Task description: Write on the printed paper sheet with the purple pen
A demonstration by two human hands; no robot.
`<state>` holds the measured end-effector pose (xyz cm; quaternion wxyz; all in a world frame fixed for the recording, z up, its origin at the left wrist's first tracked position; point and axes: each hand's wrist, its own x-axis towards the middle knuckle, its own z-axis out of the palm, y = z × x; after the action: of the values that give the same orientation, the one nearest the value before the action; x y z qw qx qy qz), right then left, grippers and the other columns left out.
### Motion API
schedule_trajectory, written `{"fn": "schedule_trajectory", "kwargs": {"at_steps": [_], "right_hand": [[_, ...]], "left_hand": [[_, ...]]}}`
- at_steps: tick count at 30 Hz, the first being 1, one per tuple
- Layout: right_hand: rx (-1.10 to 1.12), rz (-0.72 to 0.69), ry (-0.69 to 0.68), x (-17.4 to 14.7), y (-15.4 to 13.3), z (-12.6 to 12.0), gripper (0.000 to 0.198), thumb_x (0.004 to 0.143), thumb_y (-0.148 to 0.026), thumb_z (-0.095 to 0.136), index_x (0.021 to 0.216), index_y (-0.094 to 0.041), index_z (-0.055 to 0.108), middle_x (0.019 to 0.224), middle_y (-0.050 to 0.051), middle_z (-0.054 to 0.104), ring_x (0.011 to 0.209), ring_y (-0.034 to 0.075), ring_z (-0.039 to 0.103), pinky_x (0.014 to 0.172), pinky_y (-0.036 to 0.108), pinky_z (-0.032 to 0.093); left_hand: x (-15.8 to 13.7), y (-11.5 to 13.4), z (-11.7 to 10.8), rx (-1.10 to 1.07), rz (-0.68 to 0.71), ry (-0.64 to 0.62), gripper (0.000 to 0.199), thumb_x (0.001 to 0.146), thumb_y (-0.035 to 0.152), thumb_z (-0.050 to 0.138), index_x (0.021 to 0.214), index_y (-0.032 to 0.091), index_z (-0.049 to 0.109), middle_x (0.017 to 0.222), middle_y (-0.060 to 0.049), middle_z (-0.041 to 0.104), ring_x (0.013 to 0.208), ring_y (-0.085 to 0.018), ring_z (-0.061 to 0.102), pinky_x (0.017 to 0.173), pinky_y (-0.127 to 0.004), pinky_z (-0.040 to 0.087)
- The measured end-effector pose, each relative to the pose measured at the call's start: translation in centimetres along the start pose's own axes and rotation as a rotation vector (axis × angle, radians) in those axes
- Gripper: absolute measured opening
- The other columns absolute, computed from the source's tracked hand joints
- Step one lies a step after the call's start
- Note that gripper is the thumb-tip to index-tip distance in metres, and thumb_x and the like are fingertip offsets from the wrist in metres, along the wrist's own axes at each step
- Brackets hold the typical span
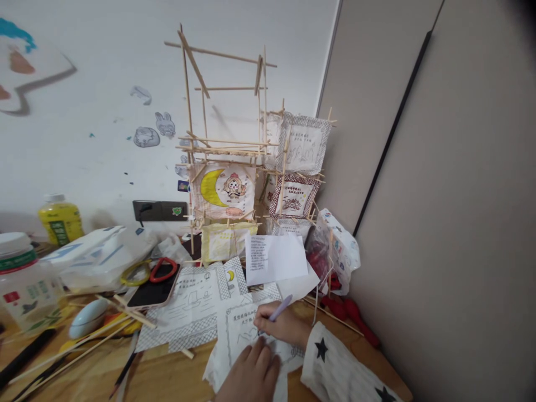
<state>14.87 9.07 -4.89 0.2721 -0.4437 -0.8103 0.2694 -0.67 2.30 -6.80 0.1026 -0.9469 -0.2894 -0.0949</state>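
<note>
My right hand is closed around a light purple pen, its lower end at the drawing sheet. Handwritten characters and line drawings inside a wavy border cover this thin white sheet. My left hand lies flat on the sheet's lower part, fingers stretched out just below the pen. Left of it lie other drawn sheets with cross-hatched borders. A white page of written lines leans behind, at the foot of a wooden stick frame hung with decorated panels.
Scissors with red and yellow handles rest on a phone. A pale blue mouse, loose sticks and a clear jar crowd the left. A plastic bag stands right, beside the cabinet.
</note>
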Motion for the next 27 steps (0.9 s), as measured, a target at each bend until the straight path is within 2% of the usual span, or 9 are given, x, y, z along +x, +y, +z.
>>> {"fn": "schedule_trajectory", "kwargs": {"at_steps": [14, 27], "right_hand": [[-0.054, -0.023, 0.007, -0.01, -0.87, -0.21, 0.022, 0.085, -0.029, 0.055, 0.066, -0.017, 0.053, 0.060, -0.005, 0.049, 0.060, 0.010, 0.046, 0.054, 0.020, 0.033], [-0.025, 0.008, 0.009, -0.10, -0.72, -0.22, 0.025, 0.085, -0.034, 0.054, 0.067, -0.018, 0.055, 0.061, -0.004, 0.050, 0.061, 0.012, 0.045, 0.056, 0.021, 0.035]], "left_hand": [[0.02, 0.23, -0.51, -0.015, -0.025, -0.022, 0.028, 0.088, 0.012, 0.050, 0.116, 0.016, 0.053, 0.108, -0.010, 0.056, 0.108, -0.029, 0.047, 0.087, -0.041, 0.041], [0.05, 0.13, -0.47, -0.012, -0.016, -0.010, 0.030, 0.087, 0.012, 0.049, 0.117, 0.015, 0.053, 0.109, -0.011, 0.056, 0.109, -0.030, 0.046, 0.087, -0.042, 0.041]]}}
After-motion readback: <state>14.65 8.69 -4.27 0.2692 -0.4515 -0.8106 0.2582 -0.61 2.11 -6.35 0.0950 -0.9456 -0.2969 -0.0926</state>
